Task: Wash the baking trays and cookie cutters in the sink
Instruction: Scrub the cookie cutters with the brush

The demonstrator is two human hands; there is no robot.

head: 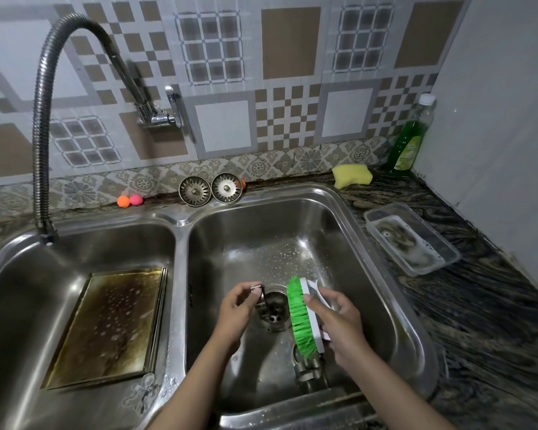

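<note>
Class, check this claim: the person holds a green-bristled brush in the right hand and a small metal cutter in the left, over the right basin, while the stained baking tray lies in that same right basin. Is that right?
One slip. The head view shows the baking tray lying in the left basin, not the right. The rest stands: the right hand grips the brush, and the left hand pinches the cutter over the right basin.

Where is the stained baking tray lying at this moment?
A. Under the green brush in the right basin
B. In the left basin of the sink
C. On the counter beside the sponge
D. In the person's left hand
B: the baking tray lies flat in the left basin, while both hands work over the right basin, the right hand gripping the green brush.
</note>
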